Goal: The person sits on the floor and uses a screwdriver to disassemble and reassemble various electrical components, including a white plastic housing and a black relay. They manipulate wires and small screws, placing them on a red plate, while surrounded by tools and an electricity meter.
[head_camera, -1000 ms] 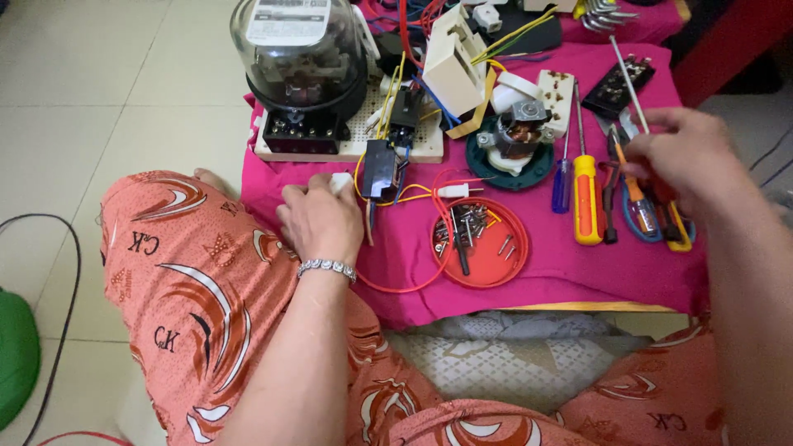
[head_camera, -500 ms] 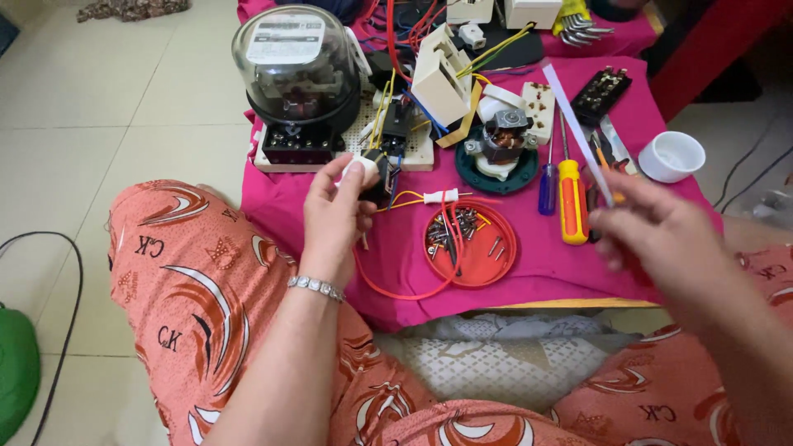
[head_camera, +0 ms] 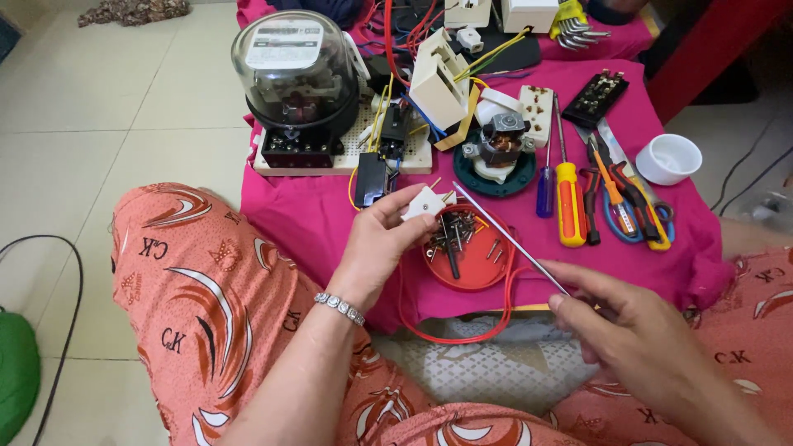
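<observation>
Right hand (head_camera: 636, 330) dropped nearer, gripping screwdriver (head_camera: 508, 238), tip up-left toward left hand's (head_camera: 382, 244) plug (head_camera: 428, 201).

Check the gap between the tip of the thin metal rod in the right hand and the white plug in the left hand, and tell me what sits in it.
Nothing visible does. The right hand holds the thin metal rod, whose tip reaches almost to the white plug pinched in the left hand. The red tray of screws lies on the cloth beneath them.
</observation>
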